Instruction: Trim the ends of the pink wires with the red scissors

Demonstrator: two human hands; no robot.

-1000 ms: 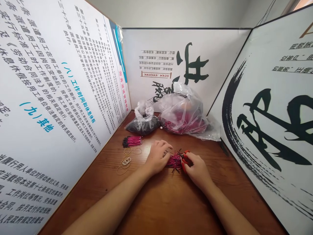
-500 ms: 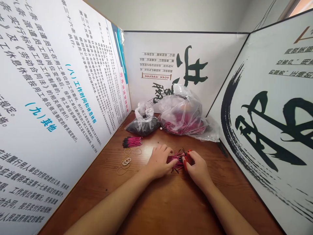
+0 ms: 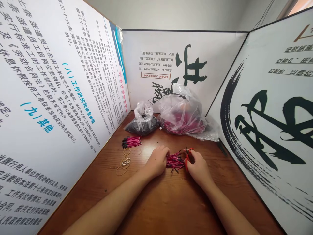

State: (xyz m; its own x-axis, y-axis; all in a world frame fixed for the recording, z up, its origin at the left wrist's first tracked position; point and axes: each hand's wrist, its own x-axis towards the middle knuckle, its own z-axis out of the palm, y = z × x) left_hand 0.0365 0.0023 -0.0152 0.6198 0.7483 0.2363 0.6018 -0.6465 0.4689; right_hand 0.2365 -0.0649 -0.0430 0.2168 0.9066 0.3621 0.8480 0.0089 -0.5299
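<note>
Left fingers [image 3: 167,151] now curled at pink pile [image 3: 175,161]

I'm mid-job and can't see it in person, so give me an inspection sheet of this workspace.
Surface: brown wooden table, small dark specks.
Work things: loose pile of pink-and-black pieces; neater bundle; red-handled tool.
Clutter: looped bands, small white bit, dark-filled bag, larger clear bag with pink contents.
Hands: left hand at the pile's left end, grip unclear; right hand holds the tool.
Cables: thin dark lines at upper right.
Surroundings: printed panels on three sides.
</note>
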